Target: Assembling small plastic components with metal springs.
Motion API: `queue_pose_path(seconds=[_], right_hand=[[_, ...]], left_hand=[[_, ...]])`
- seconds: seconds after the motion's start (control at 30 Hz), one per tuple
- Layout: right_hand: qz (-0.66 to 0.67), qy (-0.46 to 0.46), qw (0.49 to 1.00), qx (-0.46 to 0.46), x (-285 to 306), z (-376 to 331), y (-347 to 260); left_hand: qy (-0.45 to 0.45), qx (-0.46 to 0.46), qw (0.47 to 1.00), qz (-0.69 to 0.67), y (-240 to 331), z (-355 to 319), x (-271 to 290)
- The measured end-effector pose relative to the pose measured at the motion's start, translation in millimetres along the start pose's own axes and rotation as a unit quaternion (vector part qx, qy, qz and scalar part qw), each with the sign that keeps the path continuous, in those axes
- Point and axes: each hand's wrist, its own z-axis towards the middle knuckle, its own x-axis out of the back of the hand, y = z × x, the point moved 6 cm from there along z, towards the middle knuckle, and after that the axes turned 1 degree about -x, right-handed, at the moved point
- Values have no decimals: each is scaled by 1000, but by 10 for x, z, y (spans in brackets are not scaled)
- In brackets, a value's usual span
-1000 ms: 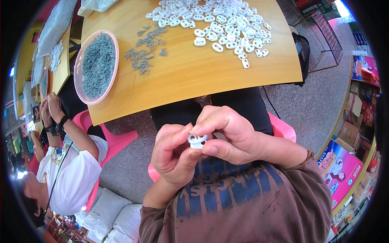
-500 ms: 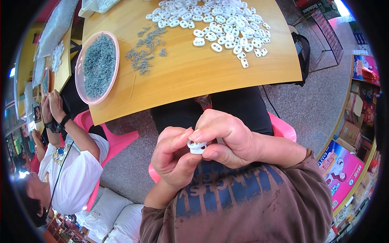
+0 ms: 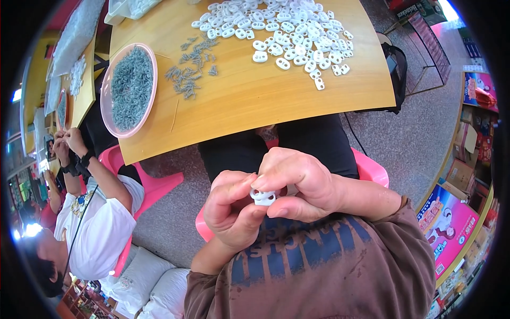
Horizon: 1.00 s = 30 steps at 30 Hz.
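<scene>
White piece (image 3: 263,198): up in the air before the chest, between both hands; holes show in it (finer detail is too small to make out).
Left hand (image 3: 229,207): thumb and forefinger pinch the piece from its left side.
Right hand (image 3: 303,183): thumb and forefinger pinch it from the right, the forefinger tips of both hands close together above it.
Shirt (image 3: 319,271): brown, with large block letters on a dark blue print (upside down from this view).
Table (image 3: 239,98): yellow wood, beyond the hands.
Pile (image 3: 287,34): many white two-holed pieces at the far side, plain as far as can be seen.
Pegs (image 3: 190,66): small, grey, scattered between pile and bowl.
Bowl (image 3: 106,101): pink, filled with more grey pegs.
Panel (image 3: 446,228): pink and blue, at right, with light lettering and a white figure.
Carton (image 3: 425,13): dark green, upper right, with pale lettering.
Co-worker (image 3: 101,234): at left, white top bearing a gold and blue print, hands together.
</scene>
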Motion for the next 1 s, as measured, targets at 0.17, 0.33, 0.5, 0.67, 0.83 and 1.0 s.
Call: queue_pose_path(seconds=[0.17, 0.33, 0.5, 0.67, 0.83, 1.0], right_hand=[[7, 7, 1000, 3, 8, -7, 0], [18, 16, 1000, 0, -4, -14, 4], [12, 17, 1000, 1, -1, -32, 15], [11, -9, 1000, -8, -22, -20, 12], [18, 8, 1000, 23, -47, -47, -5], [2, 24, 999, 37, -46, -53, 7]], left_hand=[[-3, -6, 1000, 6, -6, -10, -2], [-3, -2, 1000, -26, -12, -22, -11], [0, 2, 1000, -27, -14, -21, -16], [-6, -3, 1000, -19, 9, -17, -23], [-32, -42, 999, -12, 39, 35, -75], [-50, -57, 997, 0, 56, 74, -97]])
